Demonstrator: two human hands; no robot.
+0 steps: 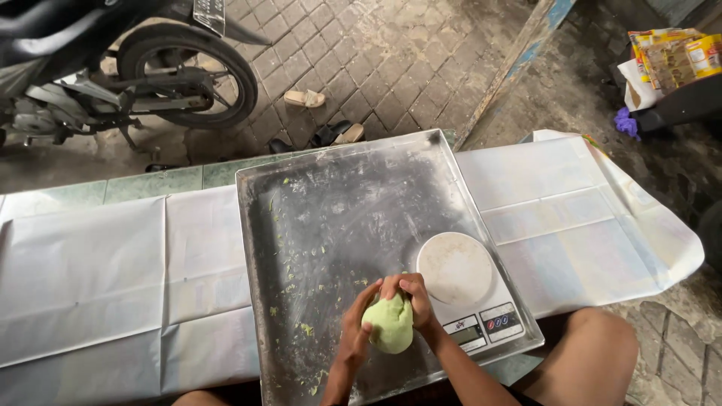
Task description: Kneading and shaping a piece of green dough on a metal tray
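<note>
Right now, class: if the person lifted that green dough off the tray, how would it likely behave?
The green dough probably sags and dents, since it bulges between the left hand and right hand. It is likely sticky: green scraps cling to the floured metal tray. Rounded but soft, it would hardly roll.

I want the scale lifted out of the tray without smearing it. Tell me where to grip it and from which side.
Grip the kitchen scale by its two long side edges, coming from above at the far, round-platform end. The flat white body sits in the metal tray's near right corner, tight to the rim, and the left hand and right hand hold green dough beside its near end.
</note>
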